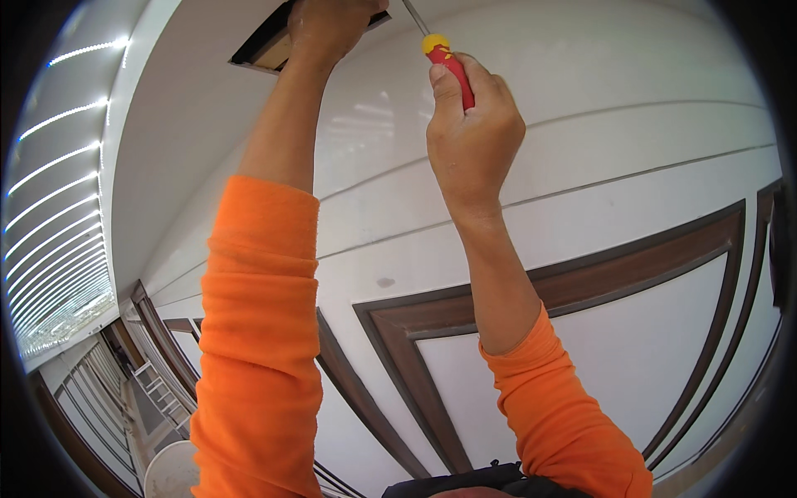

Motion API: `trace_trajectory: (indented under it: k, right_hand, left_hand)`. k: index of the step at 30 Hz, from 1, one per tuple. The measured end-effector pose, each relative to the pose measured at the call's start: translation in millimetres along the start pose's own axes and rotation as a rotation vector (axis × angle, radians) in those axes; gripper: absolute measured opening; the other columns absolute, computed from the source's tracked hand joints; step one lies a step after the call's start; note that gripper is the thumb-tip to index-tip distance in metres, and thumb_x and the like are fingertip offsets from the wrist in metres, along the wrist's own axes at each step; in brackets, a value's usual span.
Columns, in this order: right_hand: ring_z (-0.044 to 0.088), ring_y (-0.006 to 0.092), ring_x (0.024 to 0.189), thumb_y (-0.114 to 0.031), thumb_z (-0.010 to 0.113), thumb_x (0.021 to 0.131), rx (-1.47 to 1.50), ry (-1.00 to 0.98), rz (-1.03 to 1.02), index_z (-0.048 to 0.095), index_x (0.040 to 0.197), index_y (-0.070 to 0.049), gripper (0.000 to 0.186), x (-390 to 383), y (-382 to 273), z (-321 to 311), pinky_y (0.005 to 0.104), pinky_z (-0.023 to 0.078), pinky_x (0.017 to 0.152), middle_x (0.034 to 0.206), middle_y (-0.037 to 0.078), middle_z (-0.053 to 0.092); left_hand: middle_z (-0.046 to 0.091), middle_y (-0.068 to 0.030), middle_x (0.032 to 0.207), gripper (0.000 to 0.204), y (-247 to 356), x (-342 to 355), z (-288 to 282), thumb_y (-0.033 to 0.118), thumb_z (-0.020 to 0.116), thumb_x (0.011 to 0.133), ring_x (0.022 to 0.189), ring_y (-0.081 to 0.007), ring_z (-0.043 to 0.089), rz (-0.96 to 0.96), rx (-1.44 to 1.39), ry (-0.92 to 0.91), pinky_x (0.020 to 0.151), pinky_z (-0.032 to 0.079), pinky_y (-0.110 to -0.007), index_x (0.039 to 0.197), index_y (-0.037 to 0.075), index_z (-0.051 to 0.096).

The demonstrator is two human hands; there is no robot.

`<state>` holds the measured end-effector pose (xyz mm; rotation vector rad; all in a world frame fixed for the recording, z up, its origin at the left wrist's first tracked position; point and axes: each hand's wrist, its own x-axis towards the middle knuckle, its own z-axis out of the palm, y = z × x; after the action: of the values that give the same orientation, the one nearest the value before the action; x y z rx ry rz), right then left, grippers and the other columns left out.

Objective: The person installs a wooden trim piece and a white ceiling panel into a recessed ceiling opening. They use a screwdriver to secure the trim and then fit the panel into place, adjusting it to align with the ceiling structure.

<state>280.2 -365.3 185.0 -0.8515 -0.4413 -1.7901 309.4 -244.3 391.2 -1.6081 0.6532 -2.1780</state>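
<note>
A screwdriver (448, 70) with a red and yellow handle is gripped in my right hand (477, 133), the thumb lying along the handle. Its metal shaft points up and to the left, and the tip runs out of the top of the view. My left hand (328, 29) is raised to a dark-edged rectangular opening (264, 51) in the white ceiling, covering part of it. The top of the view cuts off most of the left fingers, so whatever they touch or hold is hidden. Orange sleeves cover both forearms up to below the wrists.
White wall panels with dark brown frames (581, 278) stand in front and to the right. Rows of lit strips (70, 112) line a ceiling recess at the left. Lower left are a white ladder (158, 390), a railing (95, 398) and a pale round object (170, 469).
</note>
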Motion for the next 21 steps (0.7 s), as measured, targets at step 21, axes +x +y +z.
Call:
trace_trajectory:
  k: [21]
  right_hand:
    - [0.061, 0.0183, 0.067, -0.015, 0.07, 0.092, 0.398, -0.22, 0.484, 0.066, 0.117, 0.002, 0.03, 10.0, -0.9, -18.2, 0.0336, 0.051, 0.063, 0.095, 0.009, 0.065]
  left_hand:
    - [0.066, -0.0185, 0.134, 0.033, 15.2, 2.6, -22.0, 0.038, 0.065, 0.093, 0.127, -0.0374, 0.059, -0.14, -0.151, -0.083, 0.106, 0.046, -0.049, 0.117, 0.019, 0.076]
